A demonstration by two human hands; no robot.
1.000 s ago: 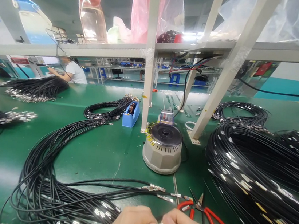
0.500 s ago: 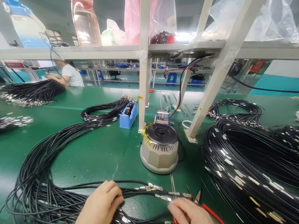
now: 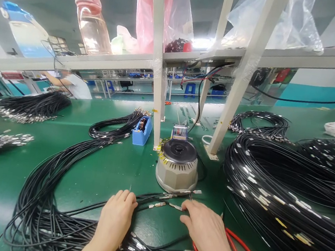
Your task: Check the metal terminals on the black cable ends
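My left hand (image 3: 118, 213) is closed round a few black cables (image 3: 148, 196) that run out past its fingers to the right. Silver connectors (image 3: 157, 205) show on the ends of these cables, in front of the round beige device. My right hand (image 3: 201, 220) has its thumb and forefinger curled at a silver connector tip; whether it grips the connector cannot be made out. Beneath both wrists lies a thick bundle of black cables (image 3: 57, 230). Red-handled cutters (image 3: 244, 248) lie partly under my right forearm.
The beige device (image 3: 176, 172) stands at the centre, with a blue tape dispenser (image 3: 141, 134) to its left. A large cable coil (image 3: 270, 188) fills the right side. Shelf posts (image 3: 234, 76) rise behind. Across the table sits a person in white (image 3: 78, 86).
Both hands have moved forward toward the beige device, and the few cables at the left hand have shifted the same way. The person across the table has raised an arm. The view has shifted slightly.
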